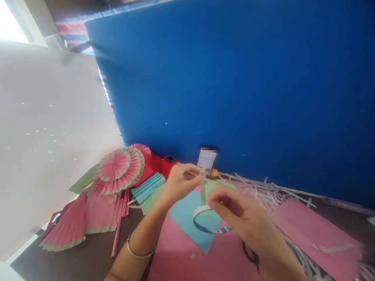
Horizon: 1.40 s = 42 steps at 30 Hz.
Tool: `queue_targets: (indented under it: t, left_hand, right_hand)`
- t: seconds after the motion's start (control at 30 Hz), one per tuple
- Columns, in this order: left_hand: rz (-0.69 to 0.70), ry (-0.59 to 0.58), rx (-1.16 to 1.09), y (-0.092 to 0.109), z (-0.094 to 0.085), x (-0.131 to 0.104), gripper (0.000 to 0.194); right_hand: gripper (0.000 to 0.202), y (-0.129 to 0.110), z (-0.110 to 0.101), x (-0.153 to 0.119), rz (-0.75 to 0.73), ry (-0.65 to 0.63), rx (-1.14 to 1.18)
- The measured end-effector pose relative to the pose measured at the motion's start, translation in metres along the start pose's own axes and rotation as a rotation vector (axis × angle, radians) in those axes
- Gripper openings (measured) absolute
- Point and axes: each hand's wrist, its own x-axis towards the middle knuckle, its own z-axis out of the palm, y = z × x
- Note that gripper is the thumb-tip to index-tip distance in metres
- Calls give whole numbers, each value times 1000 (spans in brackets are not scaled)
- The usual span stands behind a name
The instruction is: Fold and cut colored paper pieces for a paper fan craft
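Note:
My left hand (184,181) is closed in a pinch on the free end of a strip of tape, in the middle of the view. My right hand (240,210) grips the rim of a thin white tape roll (202,227) with blue print on its inner side. Between the two hands the pale strip hangs stretched. Under them lie a light blue paper sheet (184,218), light green paper (218,184) and a large pink sheet (178,257). Dark scissor handles (248,253) show partly below my right hand, which hides the rest.
Pleated pink and green paper fans (114,168) lie at the left, near a folded blue paper (149,187) and a red tape roll (169,166). A phone (207,160) leans against the blue panel (234,86). Paper strips (263,191) and a pink packet (316,238) are at the right.

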Motion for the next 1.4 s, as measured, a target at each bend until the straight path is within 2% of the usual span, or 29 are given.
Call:
queue_targets:
  t: [0.13, 0.27, 0.4, 0.53, 0.63, 0.73, 0.87, 0.97, 1.2, 1.4]
  left_hand:
    - [-78, -21, -76, 0, 1, 3, 14]
    - [-37, -28, -128, 2, 4, 2, 18]
    - [-8, -52, -149, 3, 6, 1, 23]
    - [-28, -21, -203, 3, 4, 2, 21]
    - [-13, -11, -133, 4, 3, 2, 23]
    - [30, -35, -109, 3, 5, 1, 22]
    - [-9, -52, -212, -2, 9, 0, 17]
    - [-48, -31, -196, -5, 11, 0, 14]
    - [17, 29, -117, -2, 8, 1, 13]
    - [-25, -13, -208, -2, 10, 0, 15]
  right_hand:
    - [20, 7, 4, 9, 69, 76, 157]
    - [25, 18, 10, 19, 150, 144, 446]
    - [28, 25, 12, 26, 177, 226, 562]
    - [32, 23, 10, 26, 173, 229, 520]
    - [38, 16, 9, 22, 136, 217, 430]
    - [34, 9, 13, 18, 99, 287, 378]
    - [28, 5, 17, 17, 87, 336, 383]
    - [27, 6, 18, 18, 111, 351, 376]
    - [29, 7, 18, 19, 119, 346, 361]
    - [32, 4, 18, 19, 98, 393, 410]
